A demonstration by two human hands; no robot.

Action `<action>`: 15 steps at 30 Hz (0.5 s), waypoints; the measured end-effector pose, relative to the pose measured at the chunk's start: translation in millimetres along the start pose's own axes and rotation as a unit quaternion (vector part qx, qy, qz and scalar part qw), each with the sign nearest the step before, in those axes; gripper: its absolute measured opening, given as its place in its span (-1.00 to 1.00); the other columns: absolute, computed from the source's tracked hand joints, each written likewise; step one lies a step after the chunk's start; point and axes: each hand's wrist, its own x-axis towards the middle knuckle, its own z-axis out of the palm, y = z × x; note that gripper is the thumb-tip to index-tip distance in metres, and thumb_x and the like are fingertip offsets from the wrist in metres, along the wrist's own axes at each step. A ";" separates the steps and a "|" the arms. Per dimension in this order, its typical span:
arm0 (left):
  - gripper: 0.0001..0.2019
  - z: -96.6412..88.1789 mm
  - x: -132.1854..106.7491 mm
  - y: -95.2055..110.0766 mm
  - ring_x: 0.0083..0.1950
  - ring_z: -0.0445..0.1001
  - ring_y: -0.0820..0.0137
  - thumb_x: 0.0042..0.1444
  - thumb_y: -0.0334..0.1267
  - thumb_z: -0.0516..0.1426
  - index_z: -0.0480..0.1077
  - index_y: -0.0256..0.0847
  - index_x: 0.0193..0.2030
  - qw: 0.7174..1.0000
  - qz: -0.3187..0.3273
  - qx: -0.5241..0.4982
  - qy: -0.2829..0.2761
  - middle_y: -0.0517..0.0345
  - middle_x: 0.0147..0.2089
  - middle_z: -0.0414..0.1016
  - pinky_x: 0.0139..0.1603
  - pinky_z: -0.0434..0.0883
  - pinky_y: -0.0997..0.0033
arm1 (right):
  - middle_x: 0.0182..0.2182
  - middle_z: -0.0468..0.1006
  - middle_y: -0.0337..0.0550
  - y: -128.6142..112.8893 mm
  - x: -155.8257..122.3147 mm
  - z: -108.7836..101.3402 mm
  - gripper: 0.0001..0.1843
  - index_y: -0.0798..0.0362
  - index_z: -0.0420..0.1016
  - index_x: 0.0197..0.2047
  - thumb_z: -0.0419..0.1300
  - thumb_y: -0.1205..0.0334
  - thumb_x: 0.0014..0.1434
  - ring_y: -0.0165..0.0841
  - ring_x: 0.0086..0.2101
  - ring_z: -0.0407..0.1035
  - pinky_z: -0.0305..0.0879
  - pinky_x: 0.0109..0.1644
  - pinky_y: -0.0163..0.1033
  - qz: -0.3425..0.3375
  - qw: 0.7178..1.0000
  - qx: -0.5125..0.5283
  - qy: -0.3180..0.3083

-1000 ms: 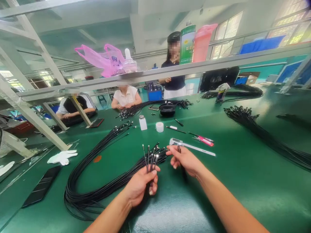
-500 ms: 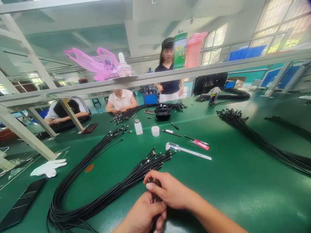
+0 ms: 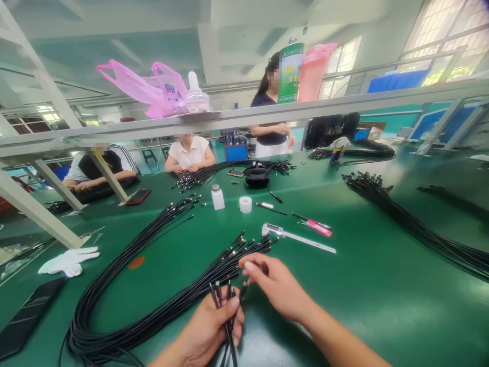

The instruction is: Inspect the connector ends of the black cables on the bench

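My left hand (image 3: 204,326) is closed around several black cables (image 3: 229,336), whose metal-tipped ends stick up past the thumb. Just to the right, my right hand (image 3: 280,290) has its thumb and fingers drawn together above one cable connector (image 3: 243,289). Something dark shows among its curled fingers, too hidden to name. Behind both hands lies a big curved bundle of black cables (image 3: 153,326), its connector ends fanned out close to my right fingertips.
Beyond the hands lie a digital caliper (image 3: 298,237), a pink-handled tool (image 3: 320,228), a white tape roll (image 3: 245,205) and a white bottle (image 3: 217,198). Another cable bundle (image 3: 412,219) stretches along the right. A white glove (image 3: 69,261) is at left. Several people are across the table.
My hands, together before, are now apart. The left has shifted left and shows the cable ends spread out; the right has risen slightly to the right. The standing person has turned.
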 end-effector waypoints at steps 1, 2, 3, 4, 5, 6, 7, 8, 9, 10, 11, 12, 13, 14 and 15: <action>-0.60 -4.3 -0.3 2.1 -0.59 0.36 0.55 -0.05 -0.09 0.33 0.29 -0.28 -0.22 1.000 0.012 -0.011 0.006 0.20 -0.47 0.44 -0.60 0.35 0.55 | -0.36 0.45 -0.16 2.3 1.7 -0.6 -0.58 0.16 0.48 -0.08 0.09 -0.03 0.24 -0.49 -0.41 0.30 0.28 -0.31 -0.38 0.018 1.000 0.012 0.004; -0.62 -7.6 -0.7 3.7 -0.57 0.38 0.56 -0.03 -0.12 0.33 0.29 -0.28 -0.21 0.999 0.027 -0.023 0.011 0.20 -0.45 0.45 -0.58 0.37 0.55 | -0.45 0.39 -0.21 4.7 2.6 -0.2 -0.58 0.18 0.46 -0.08 0.10 -0.03 0.23 -0.53 -0.49 0.22 0.20 -0.42 -0.41 0.039 0.999 0.020 -0.005; -0.64 -10.0 -1.3 4.9 -0.55 0.40 0.56 -0.02 -0.15 0.33 0.30 -0.29 -0.21 0.998 0.041 -0.036 0.017 0.20 -0.42 0.45 -0.54 0.40 0.54 | -0.52 0.32 -0.28 6.9 2.6 1.0 -0.57 0.19 0.45 -0.06 0.12 -0.02 0.22 -0.56 -0.55 0.13 0.10 -0.50 -0.43 0.060 0.998 0.028 -0.022; -0.66 -11.4 -2.1 5.7 -0.52 0.42 0.55 -0.01 -0.18 0.32 0.31 -0.29 -0.21 0.997 0.051 -0.046 0.023 0.20 -0.40 0.45 -0.50 0.43 0.53 | -0.57 0.26 -0.33 8.9 1.9 3.0 -0.56 0.19 0.43 -0.04 0.16 0.00 0.19 -0.58 -0.59 0.06 0.02 -0.55 -0.45 0.082 0.995 0.041 -0.043; -0.67 -12.0 -3.0 6.3 -0.49 0.44 0.54 0.00 -0.21 0.32 0.32 -0.30 -0.20 0.997 0.055 -0.054 0.025 0.19 -0.39 0.45 -0.45 0.47 0.50 | -0.59 0.21 -0.37 10.4 0.6 5.6 -0.54 0.19 0.43 -0.02 0.21 0.01 0.15 -0.59 -0.60 0.02 -0.03 -0.57 -0.46 0.100 0.991 0.057 -0.066; -0.69 -12.1 -4.0 6.6 -0.45 0.47 0.52 0.01 -0.22 0.32 0.33 -0.31 -0.20 0.997 0.052 -0.061 0.023 0.17 -0.39 0.45 -0.39 0.50 0.47 | -0.59 0.19 -0.38 11.4 -1.0 8.3 -0.53 0.19 0.43 -0.01 0.25 0.02 0.12 -0.61 -0.61 -0.01 -0.06 -0.57 -0.47 0.115 0.987 0.073 -0.088; -0.69 -11.8 -5.0 6.7 -0.43 0.49 0.50 0.01 -0.24 0.31 0.34 -0.32 -0.19 0.996 0.048 -0.066 0.019 0.15 -0.38 0.46 -0.35 0.52 0.44 | -0.58 0.21 -0.38 12.0 -2.4 11.1 -0.51 0.18 0.43 0.00 0.28 0.02 0.10 -0.62 -0.60 -0.03 -0.08 -0.57 -0.48 0.123 0.983 0.085 -0.106; -0.70 -11.2 -5.9 6.6 -0.41 0.51 0.49 0.02 -0.24 0.31 0.35 -0.33 -0.17 0.996 0.043 -0.071 0.015 0.12 -0.37 0.47 -0.31 0.53 0.42 | -0.55 0.25 -0.36 12.2 -3.7 13.6 -0.50 0.18 0.44 0.00 0.30 0.02 0.09 -0.63 -0.60 -0.03 -0.08 -0.57 -0.48 0.127 0.980 0.096 -0.118; -0.69 -10.6 -6.8 6.3 -0.39 0.52 0.48 0.03 -0.24 0.30 0.36 -0.34 -0.15 0.997 0.039 -0.073 0.010 0.10 -0.35 0.48 -0.29 0.54 0.41 | -0.53 0.29 -0.33 12.2 -4.5 15.7 -0.49 0.18 0.45 -0.02 0.32 0.01 0.07 -0.64 -0.59 -0.02 -0.07 -0.56 -0.48 0.128 0.979 0.102 -0.124; -0.68 -10.1 -7.6 5.8 -0.38 0.53 0.47 0.04 -0.24 0.30 0.37 -0.35 -0.13 0.997 0.036 -0.075 0.007 0.07 -0.34 0.49 -0.27 0.55 0.39 | -0.50 0.32 -0.31 12.0 -5.0 17.4 -0.49 0.19 0.46 -0.03 0.34 0.01 0.05 -0.64 -0.58 0.01 -0.04 -0.55 -0.48 0.127 0.979 0.104 -0.123; -0.67 -9.7 -8.2 5.0 -0.37 0.54 0.46 0.05 -0.24 0.29 0.37 -0.36 -0.11 0.997 0.033 -0.075 0.005 0.05 -0.34 0.50 -0.27 0.55 0.39 | -0.49 0.36 -0.29 11.8 -5.0 18.6 -0.48 0.20 0.47 -0.04 0.36 0.01 0.03 -0.64 -0.56 0.05 0.01 -0.52 -0.48 0.126 0.979 0.107 -0.119; -0.67 -9.4 -8.7 4.2 -0.36 0.54 0.44 0.05 -0.24 0.29 0.37 -0.37 -0.10 0.997 0.030 -0.076 0.004 0.04 -0.33 0.50 -0.27 0.56 0.39 | -0.47 0.38 -0.27 11.7 -4.9 19.6 -0.47 0.21 0.47 -0.06 0.37 0.01 0.01 -0.63 -0.55 0.10 0.08 -0.48 -0.48 0.126 0.979 0.112 -0.113; -0.67 -9.3 -9.0 3.2 -0.36 0.55 0.43 0.05 -0.24 0.29 0.37 -0.37 -0.11 0.997 0.028 -0.076 0.004 0.03 -0.34 0.50 -0.27 0.56 0.38 | -0.46 0.41 -0.25 11.7 -4.6 20.2 -0.47 0.22 0.48 -0.07 0.38 0.01 0.00 -0.61 -0.52 0.15 0.14 -0.44 -0.46 0.125 0.979 0.118 -0.109; -0.67 -9.3 -9.1 2.3 -0.36 0.55 0.42 0.05 -0.23 0.29 0.37 -0.38 -0.11 0.997 0.025 -0.076 0.002 0.02 -0.34 0.51 -0.27 0.56 0.38 | -0.44 0.43 -0.22 11.8 -4.2 20.7 -0.47 0.22 0.48 -0.09 0.38 0.01 -0.01 -0.58 -0.50 0.20 0.19 -0.40 -0.44 0.125 0.979 0.123 -0.107; -0.67 -9.4 -8.8 1.4 -0.36 0.56 0.41 0.06 -0.23 0.28 0.37 -0.38 -0.11 0.997 0.024 -0.076 0.001 0.01 -0.35 0.51 -0.28 0.56 0.38 | -0.42 0.46 -0.19 11.9 -3.9 21.0 -0.48 0.22 0.48 -0.09 0.38 0.00 0.00 -0.56 -0.48 0.25 0.23 -0.36 -0.42 0.124 0.978 0.128 -0.106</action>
